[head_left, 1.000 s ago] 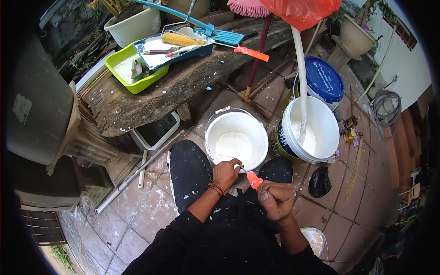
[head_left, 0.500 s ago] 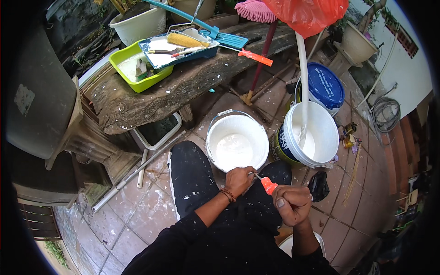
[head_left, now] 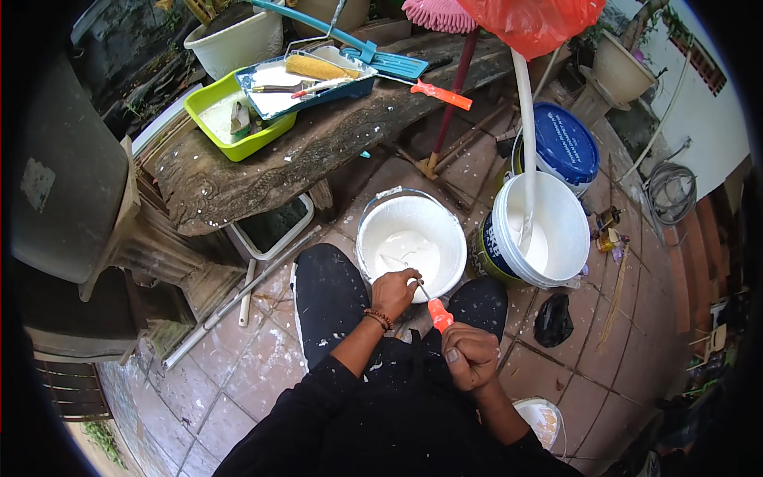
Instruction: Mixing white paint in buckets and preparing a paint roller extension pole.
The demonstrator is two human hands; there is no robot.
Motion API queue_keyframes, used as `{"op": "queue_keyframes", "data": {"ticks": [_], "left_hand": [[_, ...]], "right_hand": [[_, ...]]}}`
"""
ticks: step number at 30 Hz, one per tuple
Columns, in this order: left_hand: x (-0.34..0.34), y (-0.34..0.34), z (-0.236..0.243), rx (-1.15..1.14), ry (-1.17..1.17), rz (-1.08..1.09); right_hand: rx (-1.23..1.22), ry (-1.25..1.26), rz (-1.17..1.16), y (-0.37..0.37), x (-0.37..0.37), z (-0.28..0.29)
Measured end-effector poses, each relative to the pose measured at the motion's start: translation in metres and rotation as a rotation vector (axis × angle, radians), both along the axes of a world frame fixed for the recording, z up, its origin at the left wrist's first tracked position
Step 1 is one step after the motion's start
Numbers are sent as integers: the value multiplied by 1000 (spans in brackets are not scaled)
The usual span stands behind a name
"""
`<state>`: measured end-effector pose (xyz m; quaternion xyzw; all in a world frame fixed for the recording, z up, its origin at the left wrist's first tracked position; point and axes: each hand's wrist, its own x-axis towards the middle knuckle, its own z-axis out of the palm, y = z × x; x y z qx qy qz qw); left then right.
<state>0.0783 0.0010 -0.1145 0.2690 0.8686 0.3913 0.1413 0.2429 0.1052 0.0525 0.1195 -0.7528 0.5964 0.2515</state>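
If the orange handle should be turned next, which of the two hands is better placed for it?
Probably the right hand: it is closed around the orange handle, while the left hand holds the rod by the near rim of the bucket.

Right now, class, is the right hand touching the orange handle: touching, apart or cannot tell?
Touching: the head view shows the right hand with its fingers closed around the lower end of the orange handle.
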Motion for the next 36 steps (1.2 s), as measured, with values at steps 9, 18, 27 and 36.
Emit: {"op": "queue_keyframes", "data": {"ticks": [9,18,27,36], "left_hand": [[21,-9,19,-19,-40,-11],[52,-4,42,-27,-65,-71],[48,-7,40,-74,-77,-72],[26,-5,13,-56,-49,-2]], "right_hand": [[48,-143,-194,-9,-5,35],[25,-214,-291,0,-2,74],[-89,-89,-244,-15,8,54],[65,37,-71,-24,14,6]]}}
